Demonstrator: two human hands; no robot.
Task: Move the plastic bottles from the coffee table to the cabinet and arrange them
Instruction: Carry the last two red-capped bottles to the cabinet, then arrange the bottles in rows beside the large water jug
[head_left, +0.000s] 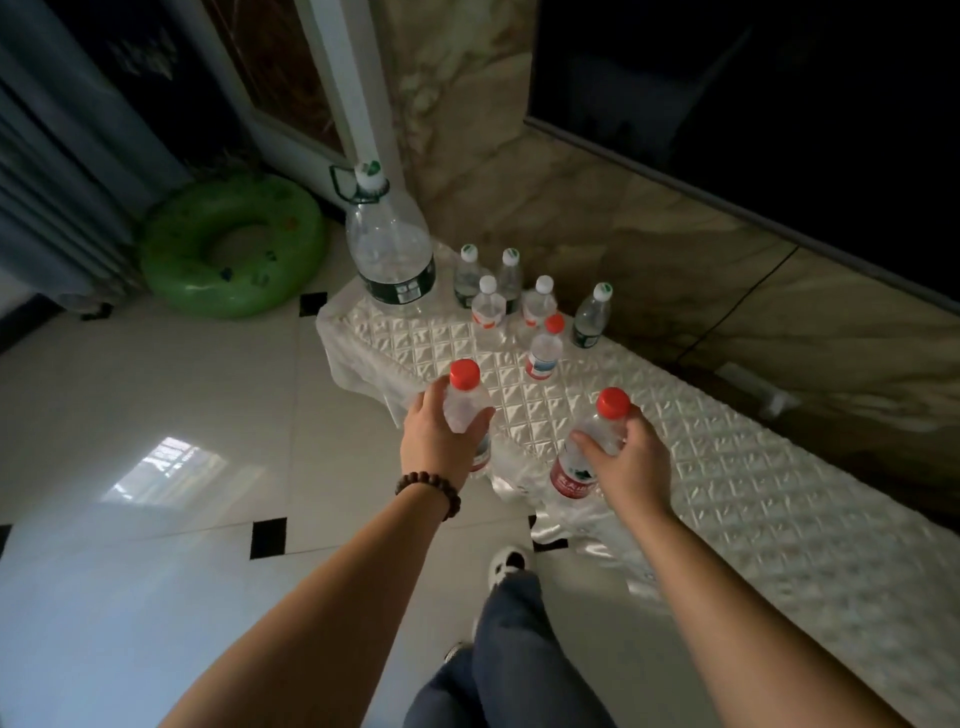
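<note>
Your left hand curls around a clear, ribbed plastic bottle with a red cap, held upright at the near left edge of the cabinet. Your right hand grips a second red-capped bottle by its shoulder; its red label shows below your fingers. A bead bracelet of dark round beads circles your left wrist.

The cabinet top is draped in a shiny white quilted cloth, stitched in small diamond shapes. Farther along it stand six small clear bottles in a loose cluster: five with white caps, and the nearest one with a red cap. To their far left stands a large clear jug with a dark label and handle.

A green inflatable ring lies on the glossy tiled floor, far left.
</note>
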